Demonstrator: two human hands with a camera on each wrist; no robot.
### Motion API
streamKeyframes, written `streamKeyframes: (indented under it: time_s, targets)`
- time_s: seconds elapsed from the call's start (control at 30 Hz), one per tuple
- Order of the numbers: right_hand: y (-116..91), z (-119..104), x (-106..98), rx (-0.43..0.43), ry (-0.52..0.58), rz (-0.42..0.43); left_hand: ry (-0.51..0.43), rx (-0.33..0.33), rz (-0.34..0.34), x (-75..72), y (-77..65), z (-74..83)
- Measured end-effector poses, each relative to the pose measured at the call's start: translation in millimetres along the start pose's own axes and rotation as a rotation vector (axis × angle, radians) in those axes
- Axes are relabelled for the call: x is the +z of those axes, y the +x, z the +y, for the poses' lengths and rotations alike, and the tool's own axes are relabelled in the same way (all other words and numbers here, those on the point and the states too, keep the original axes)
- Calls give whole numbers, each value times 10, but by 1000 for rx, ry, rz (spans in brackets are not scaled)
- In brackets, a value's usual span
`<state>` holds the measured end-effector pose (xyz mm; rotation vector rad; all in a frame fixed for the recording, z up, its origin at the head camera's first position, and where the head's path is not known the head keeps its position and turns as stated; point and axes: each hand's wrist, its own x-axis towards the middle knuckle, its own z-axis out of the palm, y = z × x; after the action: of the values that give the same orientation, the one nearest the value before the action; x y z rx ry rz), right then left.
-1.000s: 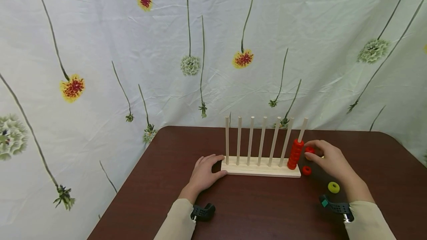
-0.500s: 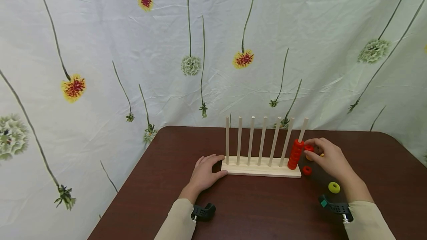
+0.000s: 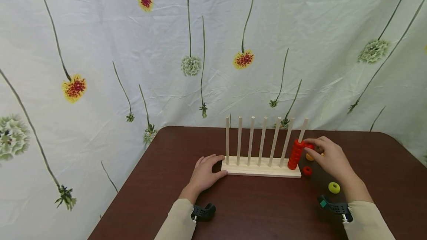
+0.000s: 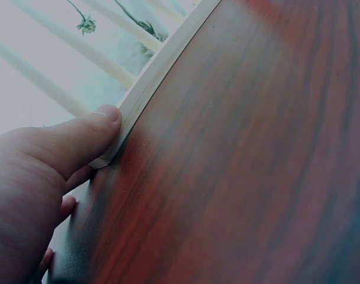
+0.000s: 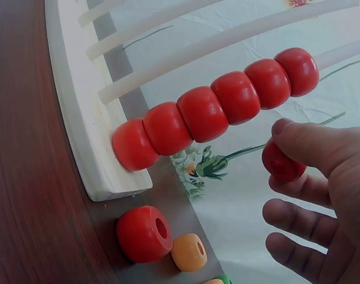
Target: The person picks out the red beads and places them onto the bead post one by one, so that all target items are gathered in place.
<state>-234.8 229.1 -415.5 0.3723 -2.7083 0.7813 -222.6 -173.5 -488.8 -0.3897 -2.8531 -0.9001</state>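
Observation:
A pale wooden peg rack (image 3: 260, 172) with a row of upright pegs stands on the table. Its left end is gripped by my left hand (image 3: 206, 173); in the left wrist view the thumb (image 4: 94, 133) lies along the front edge of the base. Several red beads (image 5: 203, 113) are stacked on the rightmost peg, whose top stays bare. Just right of that stack, my right hand (image 3: 328, 156) pinches another red bead (image 5: 283, 163) between thumb and forefinger, raised off the table and apart from the stack. The other fingers are spread below it.
On the table (image 3: 260, 206), a loose red bead (image 3: 307, 170) lies by the rack's right end, with an orange bead (image 5: 188, 253) close behind it. Nearer the right wrist is a yellow-green bead (image 3: 334, 187). A flower-printed cloth (image 3: 160, 47) hangs behind the table.
My right hand has lifted the pinched red bead slightly, and more of the orange bead shows beneath it. The left hand and the rack have not moved.

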Motion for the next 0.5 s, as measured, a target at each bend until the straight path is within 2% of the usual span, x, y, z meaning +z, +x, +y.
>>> streamKeyframes:
  time_s: [0.5]
  targets:
    - [1, -77, -37, -7, 25, 44, 0, 1, 1, -26, -11, 37]
